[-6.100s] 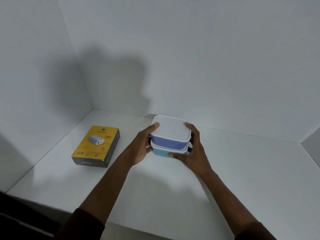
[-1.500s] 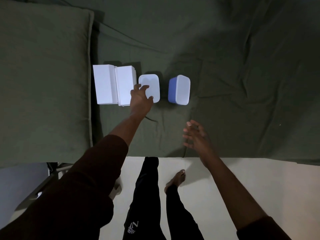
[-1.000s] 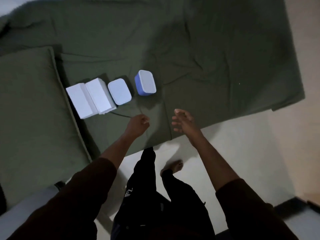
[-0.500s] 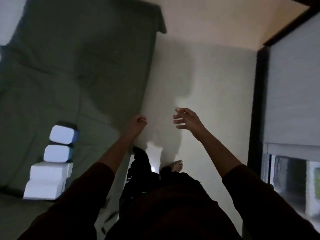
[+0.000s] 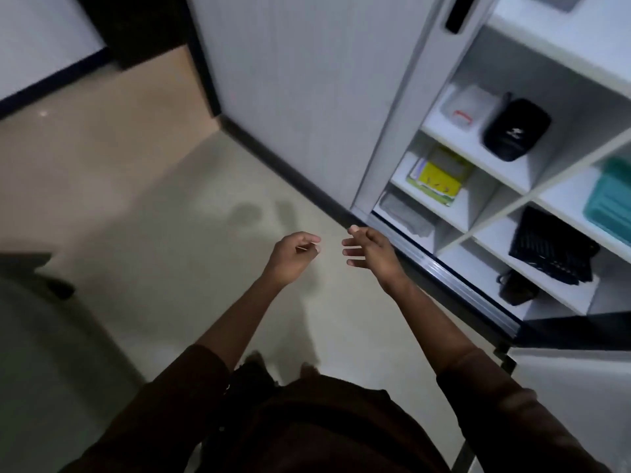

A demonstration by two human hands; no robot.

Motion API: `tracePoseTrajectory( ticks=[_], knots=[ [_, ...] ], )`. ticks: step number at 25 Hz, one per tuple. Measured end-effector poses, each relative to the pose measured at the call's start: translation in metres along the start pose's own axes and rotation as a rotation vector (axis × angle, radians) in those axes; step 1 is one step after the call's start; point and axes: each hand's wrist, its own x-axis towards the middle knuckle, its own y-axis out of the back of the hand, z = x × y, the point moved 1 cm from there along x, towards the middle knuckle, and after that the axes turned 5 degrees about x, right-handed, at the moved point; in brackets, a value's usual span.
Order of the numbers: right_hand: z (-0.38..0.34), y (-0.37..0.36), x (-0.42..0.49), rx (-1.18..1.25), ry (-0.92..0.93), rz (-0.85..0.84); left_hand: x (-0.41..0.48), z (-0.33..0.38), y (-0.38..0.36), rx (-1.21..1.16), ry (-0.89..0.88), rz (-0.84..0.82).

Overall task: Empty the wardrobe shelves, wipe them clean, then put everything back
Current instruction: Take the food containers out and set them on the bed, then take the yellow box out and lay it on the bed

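Observation:
The white wardrobe (image 5: 444, 138) stands open at the right, its shelves seen at a slant. On them lie a black pouch (image 5: 517, 129), a clear plastic box (image 5: 467, 102), a yellow-green packet (image 5: 438, 175), a teal container (image 5: 611, 203), a black keyboard-like item (image 5: 549, 247) and a small dark object (image 5: 515, 290). My left hand (image 5: 293, 257) hangs over the floor, loosely curled and holding nothing. Beside it my right hand (image 5: 370, 252) has relaxed fingers, is empty, and is close to the wardrobe's bottom rail.
A closed sliding wardrobe door (image 5: 307, 80) fills the upper middle. Beige floor (image 5: 136, 199) spreads to the left. The grey-green bed edge (image 5: 30, 336) lies at the lower left. A white panel (image 5: 563, 387) sits at the lower right.
I have turned from the bed toward the wardrobe; the boxes and containers left on the bed are out of view. Both hands stay empty in front of me.

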Motion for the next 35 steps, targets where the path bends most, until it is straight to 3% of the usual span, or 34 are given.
tracePoseTrajectory(
  ticks=[4,9,16,23,26,31,35],
  knots=[
    [-0.045,0.082,0.027,0.177,0.062,0.189,0.075,0.110,-0.053,0.060,-0.174,-0.151],
    [-0.150,0.183,0.074,0.311,0.315,0.442,0.165,0.264,-0.108,0.076,-0.511,-0.195],
    [-0.316,0.290,0.149,0.340,0.577,0.557,0.296,0.452,-0.165,0.014,-0.787,-0.173],
    [-0.386,0.402,0.253,0.236,0.579,0.558,0.415,0.538,-0.237,0.086,-0.777,0.133],
    [-0.403,0.438,0.311,0.140,0.547,0.463,0.459,0.566,-0.251,0.301,-0.600,0.286],
    [-0.422,0.457,0.390,0.068,0.478,0.351,0.489,0.577,-0.285,0.627,-0.301,0.281],
    [-0.406,0.455,0.417,-0.046,0.485,0.459,0.491,0.572,-0.293,0.626,-0.320,0.324]
  ],
)
